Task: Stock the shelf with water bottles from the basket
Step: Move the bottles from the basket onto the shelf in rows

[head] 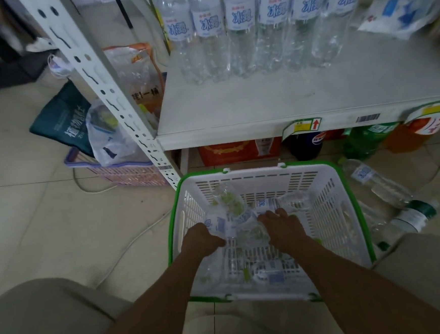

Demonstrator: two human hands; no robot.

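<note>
Both hands reach into the white slatted plastic basket with green rim (348,209), left hand (202,240) and right hand (281,226) each closed on 1 clear plastic water bottle (219,226) lying loose beneath them; slick crumpling walls could slip on lifting toward the grey metal shelf (287,101) ahead.

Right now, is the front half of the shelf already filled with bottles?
No: the water bottles stand in a row at the back, and the front of the shelf is bare.

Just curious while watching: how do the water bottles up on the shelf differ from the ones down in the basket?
The shelf bottles stand upright in a tidy row at the back of the shelf; the basket bottles lie on their sides in a jumble. Nobody touches the shelf bottles, while the left hand and right hand are down among the basket bottles. Both are clear plastic with white and blue labels.
</note>
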